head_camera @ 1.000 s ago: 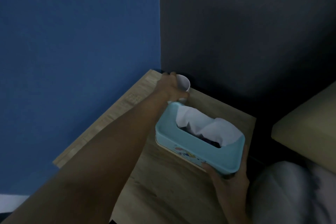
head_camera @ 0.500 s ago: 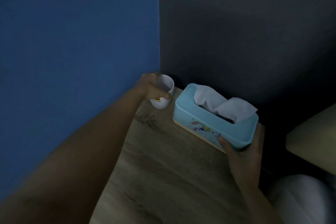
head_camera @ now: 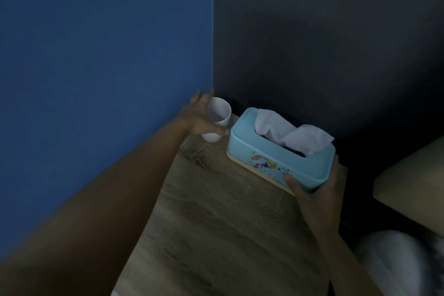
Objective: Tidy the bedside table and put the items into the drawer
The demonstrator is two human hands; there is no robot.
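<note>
A white cup (head_camera: 217, 113) stands in the far left corner of the wooden bedside table (head_camera: 216, 223). My left hand (head_camera: 199, 118) wraps it from the left, thumb across its front and fingers stretched out behind it. To its right a light blue tissue box (head_camera: 276, 158) rests on the table's far right part, with white tissue sticking out of the top slot. My right hand (head_camera: 314, 190) grips the box's near right end, thumb on the front face. No drawer is in view.
A blue wall (head_camera: 108, 55) runs along the table's left side and a dark wall (head_camera: 324, 43) along its back. A beige bed edge (head_camera: 413, 185) lies to the right, with a pale pillow or cloth (head_camera: 396, 259) below it.
The tissue box has moved from the table's middle to the far right, next to the cup. My left hand's fingers have straightened behind the cup. The view has shifted closer.
</note>
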